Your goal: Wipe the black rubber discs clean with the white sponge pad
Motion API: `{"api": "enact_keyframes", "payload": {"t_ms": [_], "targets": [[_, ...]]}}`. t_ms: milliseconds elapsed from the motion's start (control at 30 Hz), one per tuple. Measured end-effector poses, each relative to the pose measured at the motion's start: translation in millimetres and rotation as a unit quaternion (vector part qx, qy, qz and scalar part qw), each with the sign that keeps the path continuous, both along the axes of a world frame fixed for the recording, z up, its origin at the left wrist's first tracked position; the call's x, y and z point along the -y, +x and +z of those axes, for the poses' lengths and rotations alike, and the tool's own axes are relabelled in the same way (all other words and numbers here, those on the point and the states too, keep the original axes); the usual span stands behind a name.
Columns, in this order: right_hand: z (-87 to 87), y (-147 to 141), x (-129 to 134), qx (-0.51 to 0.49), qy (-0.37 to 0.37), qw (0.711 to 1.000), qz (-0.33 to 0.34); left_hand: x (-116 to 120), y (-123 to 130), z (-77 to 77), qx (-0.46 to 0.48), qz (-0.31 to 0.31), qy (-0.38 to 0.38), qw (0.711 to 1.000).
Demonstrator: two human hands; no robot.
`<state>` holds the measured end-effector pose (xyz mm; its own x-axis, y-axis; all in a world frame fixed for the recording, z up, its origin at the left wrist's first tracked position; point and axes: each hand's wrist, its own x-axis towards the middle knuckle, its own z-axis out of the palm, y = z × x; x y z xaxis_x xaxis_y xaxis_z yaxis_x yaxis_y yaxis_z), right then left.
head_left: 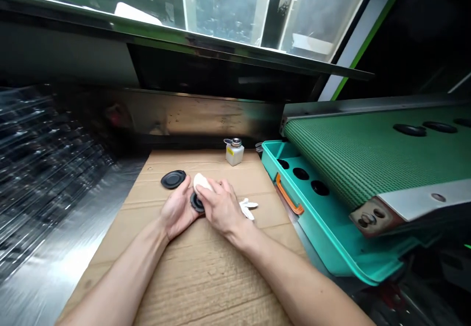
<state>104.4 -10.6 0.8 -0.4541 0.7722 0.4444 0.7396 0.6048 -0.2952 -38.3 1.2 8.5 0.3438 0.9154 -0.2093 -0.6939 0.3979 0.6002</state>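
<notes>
Well, on a flattened sheet of cardboard (pixel 206 277), a left hand (pixel 178 213) curled around a round black disc (pixel 196 202), fingers wrapped up its edge, the disc mostly hidden between both hands. Just beside it, a right hand (pixel 218 206), fingers together and bent, pressing a white cloth (pixel 203 183) onto the disc, the two hands almost touching. Close to the left hand, a second black disc (pixel 173 179) lying flat on the cardboard. Just past the right hand, a crumpled white glove (pixel 248 209). Farther ahead, near the cardboard's far edge, a small white bottle (pixel 234 153) with a metal pump top. Off to the right, a teal tray (pixel 274 162) with an orange handle (pixel 289 194), beneath the end of a green belt (pixel 353 154).
</notes>
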Motion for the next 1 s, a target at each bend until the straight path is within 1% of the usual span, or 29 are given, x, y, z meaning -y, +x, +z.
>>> {"api": "enact_keyframes", "payload": {"t_ms": [100, 200, 267, 333, 433, 500, 567, 633, 700, 800, 833, 867, 933, 1000], "targets": [[-5.1, 2.2, -5.1, -0.037, 0.011, 0.999, -0.025, 2.2, 0.0, 4.2, 0.038, 0.002, -0.007, 0.999], [-5.2, 11.9, -5.5, -0.094, 0.037, 0.994, -0.029, 2.1, -5.1, 3.0, 0.044, 0.030, -0.021, 0.998], [-2.4, 18.0, -3.3, -0.131, 0.059, 0.989, -0.019, 1.7, -8.5, 0.4, 0.032, 0.045, -0.026, 0.998], [1.0, 19.6, 1.7, -0.143, 0.061, 0.988, 0.006, 1.9, -9.6, -1.9, 0.023, 0.052, -0.013, 0.998], [3.8, 12.4, 12.0, -0.108, 0.029, 0.992, 0.057, 3.2, -5.8, -3.4, 0.013, 0.055, -0.006, 0.998], [4.0, 4.3, 15.7, -0.073, 0.014, 0.995, 0.070, 4.6, -1.0, -3.8, 0.010, 0.044, -0.021, 0.999], [4.0, -3.2, 14.0, -0.058, 0.017, 0.997, 0.049, 5.8, 3.4, -4.4, 0.018, 0.042, -0.025, 0.999], [4.2, -8.4, 9.5, -0.074, 0.027, 0.997, 0.000, 6.7, 6.2, -5.0, 0.029, 0.053, -0.022, 0.998], [4.2, -11.1, 6.5, -0.082, 0.026, 0.996, -0.024, 7.4, 7.2, -5.6, 0.034, 0.062, -0.032, 0.997], [3.1, -12.0, 8.9, -0.055, 0.020, 0.998, 0.001, 8.5, 6.4, -6.2, 0.029, 0.053, -0.052, 0.997], [2.6, -12.0, 10.7, -0.049, 0.022, 0.999, -0.003, 8.8, 6.0, -6.3, 0.024, 0.052, -0.051, 0.997], [2.0, -12.1, 12.6, -0.052, 0.024, 0.998, -0.026, 9.0, 5.5, -6.4, 0.020, 0.053, -0.045, 0.997], [0.7, -12.7, 16.0, -0.053, 0.026, 0.997, -0.050, 9.5, 4.5, -6.3, 0.013, 0.062, -0.036, 0.997], [-0.9, -12.9, 16.7, -0.039, 0.027, 0.999, -0.012, 10.0, 3.6, -6.4, 0.011, 0.058, -0.041, 0.997]]}}
